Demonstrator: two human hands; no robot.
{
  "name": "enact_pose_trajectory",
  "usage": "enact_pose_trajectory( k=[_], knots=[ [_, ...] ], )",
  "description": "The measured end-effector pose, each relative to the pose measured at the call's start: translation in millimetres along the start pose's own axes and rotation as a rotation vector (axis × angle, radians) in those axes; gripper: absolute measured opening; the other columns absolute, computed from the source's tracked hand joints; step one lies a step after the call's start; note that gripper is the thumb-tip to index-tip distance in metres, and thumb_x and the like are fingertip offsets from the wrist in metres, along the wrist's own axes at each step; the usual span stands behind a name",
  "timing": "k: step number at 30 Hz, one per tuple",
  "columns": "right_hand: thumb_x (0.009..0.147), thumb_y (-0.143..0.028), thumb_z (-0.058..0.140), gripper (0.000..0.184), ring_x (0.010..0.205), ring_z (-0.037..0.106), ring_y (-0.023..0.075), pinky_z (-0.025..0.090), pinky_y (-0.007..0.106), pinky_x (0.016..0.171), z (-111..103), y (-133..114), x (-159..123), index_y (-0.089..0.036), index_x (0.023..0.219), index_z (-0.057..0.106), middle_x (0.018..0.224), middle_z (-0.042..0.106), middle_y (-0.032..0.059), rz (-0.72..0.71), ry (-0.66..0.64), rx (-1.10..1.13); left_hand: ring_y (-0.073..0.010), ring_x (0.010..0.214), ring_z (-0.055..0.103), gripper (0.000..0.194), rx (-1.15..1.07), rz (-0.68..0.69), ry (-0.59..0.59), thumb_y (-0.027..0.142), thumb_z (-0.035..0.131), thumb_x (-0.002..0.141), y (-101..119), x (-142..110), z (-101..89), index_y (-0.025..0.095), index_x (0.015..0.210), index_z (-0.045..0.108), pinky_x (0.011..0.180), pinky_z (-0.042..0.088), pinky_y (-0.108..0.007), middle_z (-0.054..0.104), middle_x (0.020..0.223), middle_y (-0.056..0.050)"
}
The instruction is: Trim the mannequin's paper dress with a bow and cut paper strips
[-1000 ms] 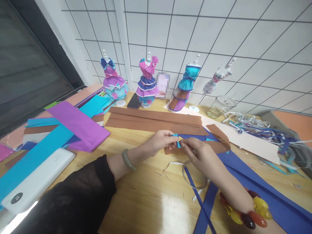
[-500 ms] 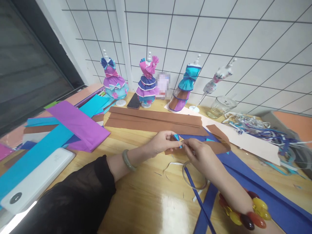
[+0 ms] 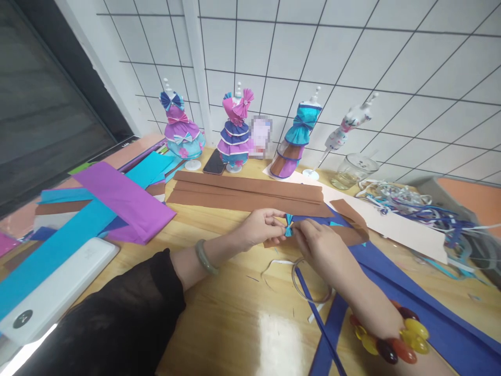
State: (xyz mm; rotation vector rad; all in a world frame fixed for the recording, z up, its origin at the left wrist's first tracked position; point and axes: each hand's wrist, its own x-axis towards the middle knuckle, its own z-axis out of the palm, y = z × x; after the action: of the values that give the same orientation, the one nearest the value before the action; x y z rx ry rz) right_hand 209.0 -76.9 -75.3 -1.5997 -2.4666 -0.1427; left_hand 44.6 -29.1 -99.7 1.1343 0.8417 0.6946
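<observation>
A small turquoise paper bow (image 3: 288, 225) is pinched between both my hands over the wooden table. My left hand (image 3: 260, 228) grips its left side with closed fingers; a green bangle sits on that wrist. My right hand (image 3: 321, 248) pinches its right side, with a beaded bracelet on the wrist. Under my hands lie a brown paper piece (image 3: 348, 235) and dark blue paper sheets (image 3: 410, 297). A roll of clear tape (image 3: 309, 284) rests just below my right hand.
Long brown folded paper (image 3: 246, 193) lies beyond my hands. Several small mannequins in paper dresses (image 3: 235, 130) stand by the tiled wall, with a phone (image 3: 215, 162) and glass jar (image 3: 354, 171). Purple and turquoise sheets (image 3: 121, 198), a white device (image 3: 55, 292) at left; ribbon tangle (image 3: 422, 211) at right.
The bow has been turned and spread between my fingertips; both hands stayed nearly in place, shifting slightly.
</observation>
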Motion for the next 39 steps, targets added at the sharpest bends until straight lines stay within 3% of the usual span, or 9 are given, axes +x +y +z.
enact_pose_trajectory(
  k=[14,23,33,39],
  knots=[
    [0.090,-0.017,0.042,0.021,0.082,0.061,0.0212,0.043,0.030,0.071,3.7,5.1,-1.2,-0.014,0.098,0.060,0.084,0.064,0.0088,0.023,-0.045,0.106,-0.0116,0.054,0.062,0.042,0.036,-0.034,0.034,0.012,0.060,0.070,-3.4,1.0,-0.7,0.010,0.111,0.053,0.053,0.051,-0.023,0.068,0.068,-0.006],
    [0.092,-0.020,0.039,0.023,0.082,0.062,0.0202,0.045,0.029,0.069,2.2,8.5,-1.3,-0.017,0.092,0.062,0.087,0.065,0.0084,0.040,-0.053,0.226,-0.0168,0.066,0.067,0.046,0.052,-0.064,0.022,0.014,0.063,0.069,-3.5,4.2,-4.0,0.011,0.114,0.053,0.055,0.052,-0.025,0.070,0.075,-0.009],
    [0.087,-0.008,0.038,0.026,0.085,0.061,0.0220,0.043,0.031,0.070,4.3,10.6,-2.0,-0.013,0.097,0.061,0.088,0.065,0.0108,-0.008,-0.043,0.030,-0.0158,0.064,0.065,0.047,0.058,-0.044,0.018,0.021,0.065,0.070,-3.0,4.0,-5.0,0.011,0.114,0.053,0.052,0.051,-0.024,0.068,0.073,-0.009],
    [0.090,-0.016,0.042,0.021,0.079,0.061,0.0210,0.041,0.030,0.069,4.1,7.8,-1.3,-0.013,0.095,0.062,0.083,0.065,0.0090,0.000,-0.047,0.025,-0.0125,0.060,0.061,0.049,0.067,0.019,0.031,0.017,0.064,0.069,1.6,-1.2,-1.8,0.013,0.116,0.051,0.047,0.050,-0.022,0.064,0.073,-0.004]
  ],
)
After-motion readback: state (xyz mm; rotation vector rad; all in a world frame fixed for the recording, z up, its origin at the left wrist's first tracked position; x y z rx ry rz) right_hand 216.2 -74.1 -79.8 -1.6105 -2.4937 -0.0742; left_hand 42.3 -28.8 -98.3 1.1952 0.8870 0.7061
